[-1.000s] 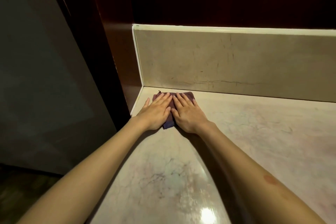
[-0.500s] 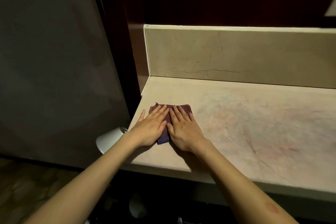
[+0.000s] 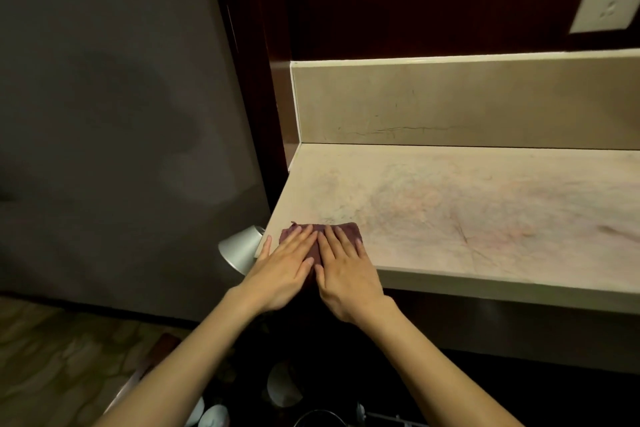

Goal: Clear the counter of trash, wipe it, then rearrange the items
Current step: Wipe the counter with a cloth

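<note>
Left hand (image 3: pixel 282 270) and right hand (image 3: pixel 346 274) flat, fingers (image 3: pixel 304 236) straight and together, pressing cloth (image 3: pixel 348 230) at desk (image 3: pixel 485 218) front-left corner. Dragged back from the rear corner since a second ago, now reaching the front edge.

Cloth (image 3: pixel 349 231) on counter (image 3: pixel 485 218) front-left corner, left hand (image 3: pixel 282 270) and right hand (image 3: pixel 346 274) side by side on cloth, backsplash (image 3: pixel 450 104) behind

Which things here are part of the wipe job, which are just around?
In the job: purple cloth, counter, left hand and right hand pressed flat on the cloth.
Just around: wall socket, silver cone-shaped object, backsplash.
</note>
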{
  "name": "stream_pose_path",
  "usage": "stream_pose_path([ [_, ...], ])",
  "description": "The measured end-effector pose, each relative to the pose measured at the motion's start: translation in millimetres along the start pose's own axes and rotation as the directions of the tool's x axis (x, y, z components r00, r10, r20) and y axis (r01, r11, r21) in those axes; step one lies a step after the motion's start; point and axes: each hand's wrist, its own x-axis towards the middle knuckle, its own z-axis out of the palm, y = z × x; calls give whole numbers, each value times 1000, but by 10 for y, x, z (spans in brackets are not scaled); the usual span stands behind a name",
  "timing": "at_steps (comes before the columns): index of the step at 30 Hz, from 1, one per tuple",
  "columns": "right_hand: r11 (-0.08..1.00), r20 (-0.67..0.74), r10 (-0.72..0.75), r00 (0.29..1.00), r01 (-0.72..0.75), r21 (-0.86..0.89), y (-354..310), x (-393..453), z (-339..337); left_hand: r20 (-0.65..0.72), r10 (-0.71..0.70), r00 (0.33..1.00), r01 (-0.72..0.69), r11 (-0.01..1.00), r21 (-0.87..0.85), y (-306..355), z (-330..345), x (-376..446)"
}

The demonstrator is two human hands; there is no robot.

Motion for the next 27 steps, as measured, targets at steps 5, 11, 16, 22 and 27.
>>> stream_pose_path([
  [5,1000,-26,-12,1000,13,23,-127,-54,106,-14,-5,1000,5,1000,-13,-48,5,-158],
  [11,998,-54,-35,998,37,47,-179,-26,119,-13,6,1000,-6,999,-44,-130,-4,-194],
  [16,996,-39,-28,999,31,82,-192,261,82,-10,-30,999,29,991,-128,-241,-45,14],
  [22,996,-24,-6,1000,8,88,-45,741,30,4,-37,999,37,996,-77,-353,-163,518],
  [27,996,13,-12,1000,10,87,240,1202,-104,12,-49,999,49,995,-81,-392,-272,1075],
])
